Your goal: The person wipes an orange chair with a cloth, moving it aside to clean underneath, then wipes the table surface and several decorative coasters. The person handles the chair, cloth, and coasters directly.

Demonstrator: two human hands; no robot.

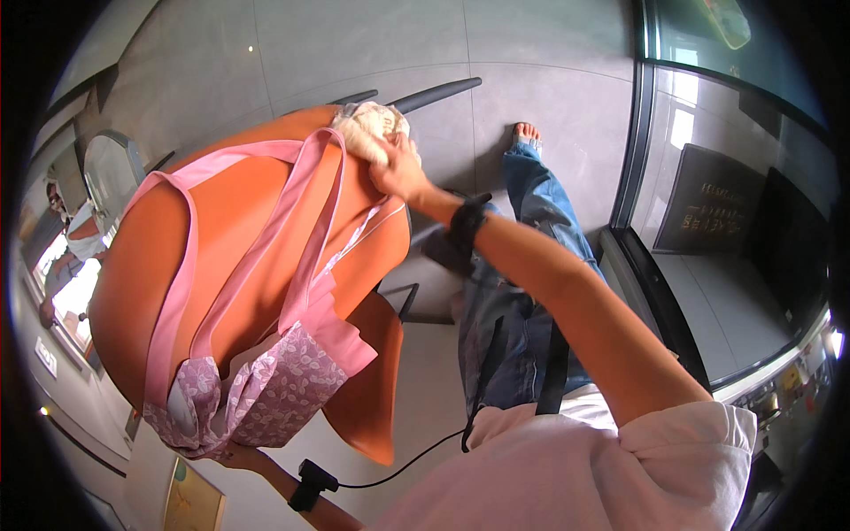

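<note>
An orange chair [239, 219] with dark legs fills the left half of the view. Across its seat lie the pink straps of an apron [285, 391], whose purple leaf-patterned fabric is bunched at the lower left. My left hand [234, 456] grips the gathered fabric from below; its fingers are largely hidden. In my right hand [400, 169] is a crumpled cream cloth [372, 126], pressed against the chair's upper edge. Both my wrists wear black bands, and a cable runs from the left one.
A second orange chair [368, 378] stands just beyond the first. Dark chair legs [438, 94] stick out over the grey tiled floor [372, 40]. To the right is a dark-framed glass panel [717, 166]. Another person [73, 245] appears at the far left. A framed picture [192, 498] sits at the lower left.
</note>
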